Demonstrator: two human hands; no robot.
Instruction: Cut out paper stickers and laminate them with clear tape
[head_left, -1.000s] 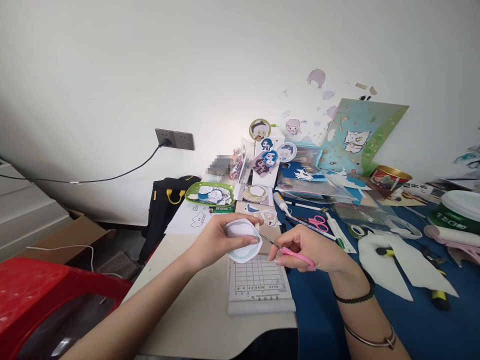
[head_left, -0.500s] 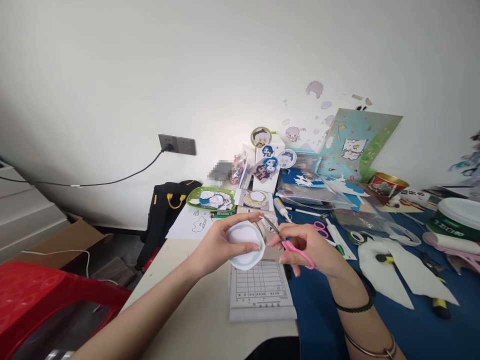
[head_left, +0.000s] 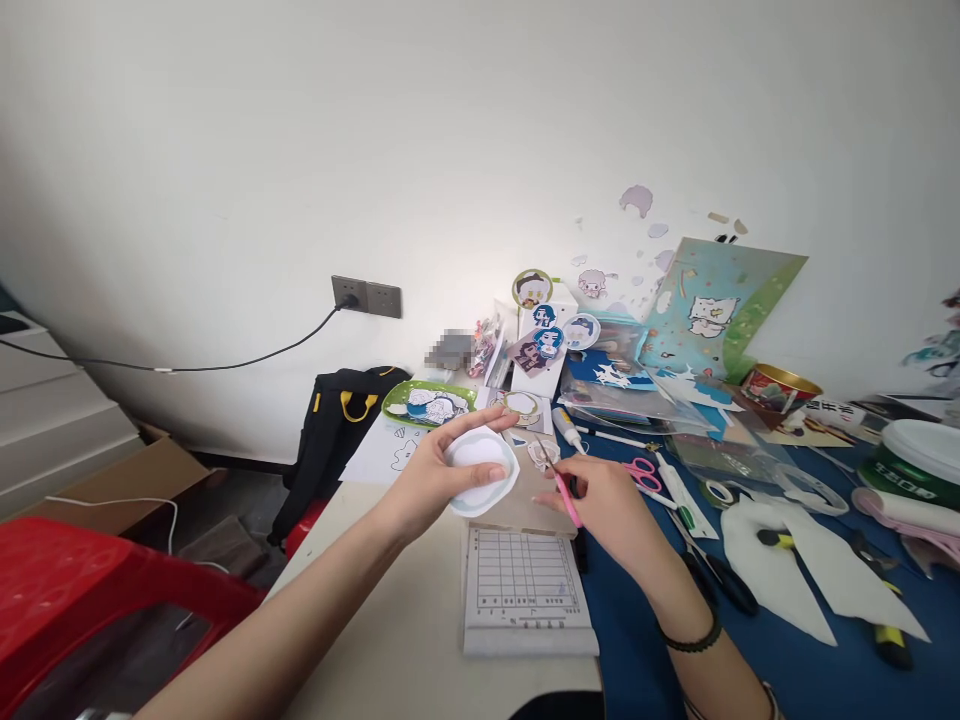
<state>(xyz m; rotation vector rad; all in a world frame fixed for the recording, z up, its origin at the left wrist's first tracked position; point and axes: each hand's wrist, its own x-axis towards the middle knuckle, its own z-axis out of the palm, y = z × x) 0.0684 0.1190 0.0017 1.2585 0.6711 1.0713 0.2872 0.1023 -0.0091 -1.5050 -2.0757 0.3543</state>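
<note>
My left hand [head_left: 427, 478] is closed on a round white paper cutout [head_left: 480, 450] with a pale blue-grey rim, the thumb lying across its face and the fingers behind. My right hand [head_left: 606, 500] grips a pair of pink scissors [head_left: 565, 492], turned nearly edge-on, with the blades pointing up and left. A small gap separates the blades from the paper's right edge. Below the hands lies a printed form pad [head_left: 529, 575], with a brown board [head_left: 525, 508] just behind it. Part of the scissors' handle is hidden by my right fingers.
On the right, the blue mat [head_left: 637, 640] carries black-handled scissors [head_left: 724, 578], another pink pair [head_left: 643, 473], a glue tube [head_left: 686, 495] and white cut sheets [head_left: 757, 565]. A green tray [head_left: 394, 402] of paper cutouts stands behind. A red stool [head_left: 82, 580] is at left.
The paper cutout and my left hand have moved slightly left, away from the scissors. My right hand has turned the scissors more edge-on. The camera view has shifted a little.
</note>
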